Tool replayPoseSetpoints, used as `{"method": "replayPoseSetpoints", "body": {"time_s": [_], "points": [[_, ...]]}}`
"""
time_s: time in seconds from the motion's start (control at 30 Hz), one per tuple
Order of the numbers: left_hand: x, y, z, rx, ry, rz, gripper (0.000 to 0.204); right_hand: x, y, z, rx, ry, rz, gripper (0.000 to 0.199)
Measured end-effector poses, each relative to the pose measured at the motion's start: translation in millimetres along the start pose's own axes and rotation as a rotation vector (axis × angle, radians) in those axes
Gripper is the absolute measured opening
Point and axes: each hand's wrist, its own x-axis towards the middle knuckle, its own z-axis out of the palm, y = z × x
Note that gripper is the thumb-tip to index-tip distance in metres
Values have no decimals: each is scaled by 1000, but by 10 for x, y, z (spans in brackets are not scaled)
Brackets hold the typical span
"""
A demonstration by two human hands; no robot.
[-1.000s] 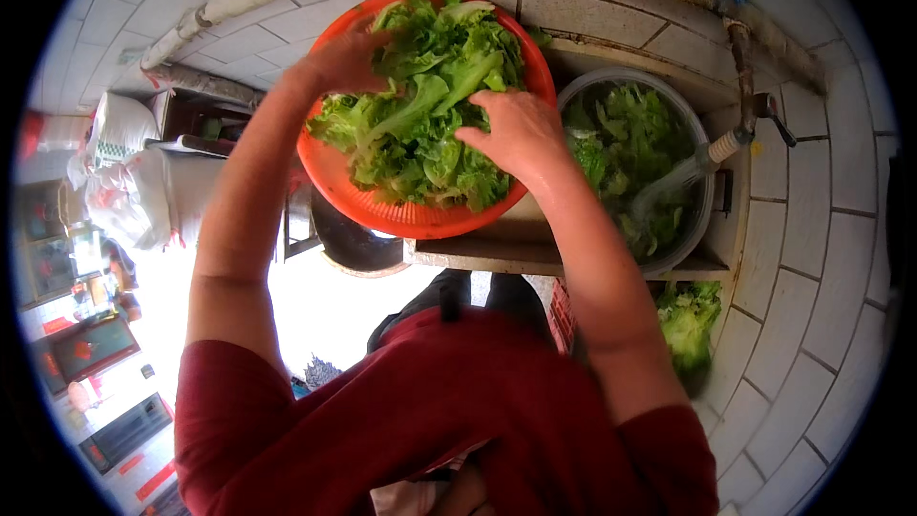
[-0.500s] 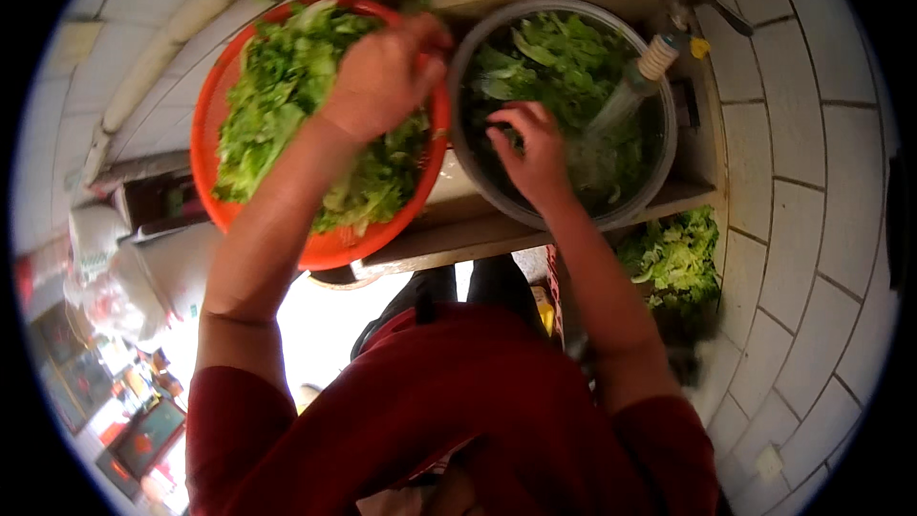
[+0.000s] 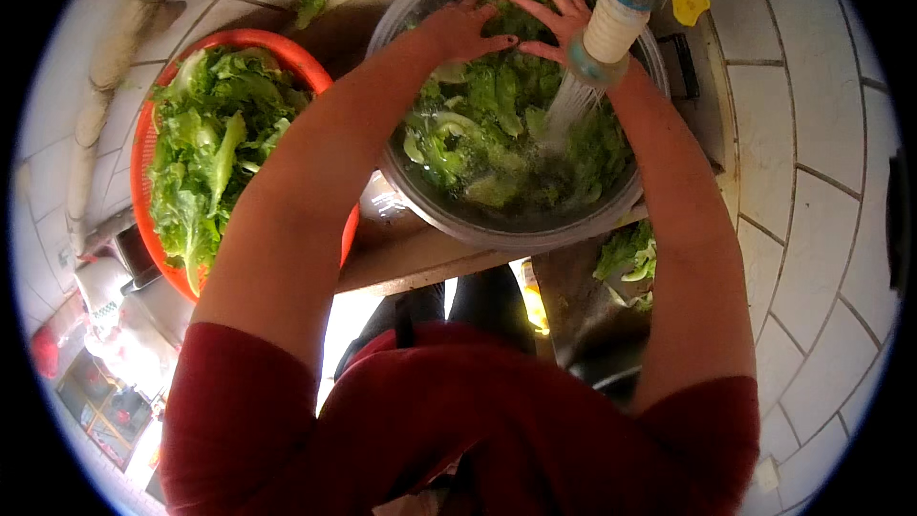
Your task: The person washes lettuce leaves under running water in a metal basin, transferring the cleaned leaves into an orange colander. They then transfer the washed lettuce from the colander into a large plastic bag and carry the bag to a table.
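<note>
1. At the left, the round orange-red plastic colander (image 3: 142,167) holds a heap of torn pale-green leaves (image 3: 205,158). The left forearm passes over its right side, but neither hand is at it now; half a second ago the left hand was above it.
2. The bare left hand (image 3: 461,33) has crossed to the basin and lies palm down on the greens, fingers loosely spread, gripping nothing that shows.
3. The wide, round silver-grey basin (image 3: 516,236) holds wet leafy greens (image 3: 478,124) in water. With both hands here, the handling seems to centre on these leaves rather than the drained-looking heap.
4. The bare right hand (image 3: 559,24), also over the basin, rests on the leaves beside the left, fingers fanned and unclenched.
5. The white ribbed tap nozzle (image 3: 611,27) sprays into the basin, partly covering the right hand.
6. Lower right, more light-green leaves (image 3: 628,258) lie beyond the basin.
</note>
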Motion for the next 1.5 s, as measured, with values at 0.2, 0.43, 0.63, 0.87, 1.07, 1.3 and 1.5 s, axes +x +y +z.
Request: {"method": "replayPoseSetpoints", "body": {"time_s": [0.2,0.43,0.63,0.87,1.07,1.3,1.5], "points": [[-132,-64,242,-408,-144,78,97,-185,-209,-97,27,-440,183,81],[-356,105,333,-377,-576,32,69,-488,-383,-174,397,-782,339,76],[-181,-70,1388,-602,-611,-65,60,-744,-632,-234,582,-835,766,60],[-844,350,1190,-1353,-606,-396,56,-1039,-961,-163,847,-785,970,79],[-1087,570,1258,-1941,-727,-448,56,-1233,-1217,158,1258,-541,1100,88],[-1339,553,851,-1980,-644,-402,55,-1122,-1611,-16,1543,-346,1109,78],[-1579,402,254,-1768,-293,-316,51,-696,-2156,-759,1287,-196,1017,88]]}}
